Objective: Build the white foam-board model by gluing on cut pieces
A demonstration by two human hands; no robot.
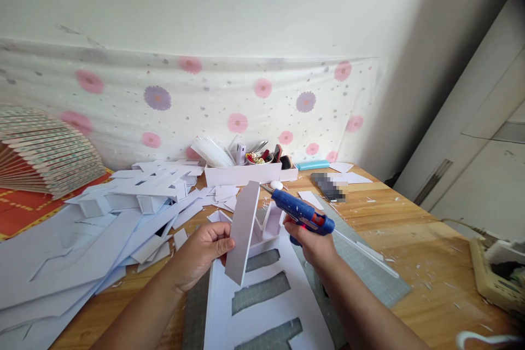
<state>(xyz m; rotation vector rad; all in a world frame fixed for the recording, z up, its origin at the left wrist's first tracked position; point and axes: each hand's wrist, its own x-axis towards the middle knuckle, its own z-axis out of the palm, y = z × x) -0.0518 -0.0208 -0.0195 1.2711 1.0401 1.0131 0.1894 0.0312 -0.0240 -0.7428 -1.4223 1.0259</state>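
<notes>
Between the thumb and fingers of my left hand (211, 246) a flat white foam board strip (243, 235) is held upright and slightly tilted. My right hand (311, 243) grips a blue hot glue gun (301, 210), its nozzle pointing left at the strip's upper edge. Whether the nozzle touches the edge I cannot tell. Beneath both hands lies a white board panel (262, 262) with several cut-out openings. Small upright white walls (273, 224) stand at its far end, partly hidden behind the strip.
A grey-green cutting mat (369, 270) lies under the panel. Piled white board scraps (102, 235) cover the left side, near a folding fan (49, 153). Behind stand a white box (241, 176) of tools and a dark phone (328, 187). A cream-coloured container (488, 273) sits at the right edge.
</notes>
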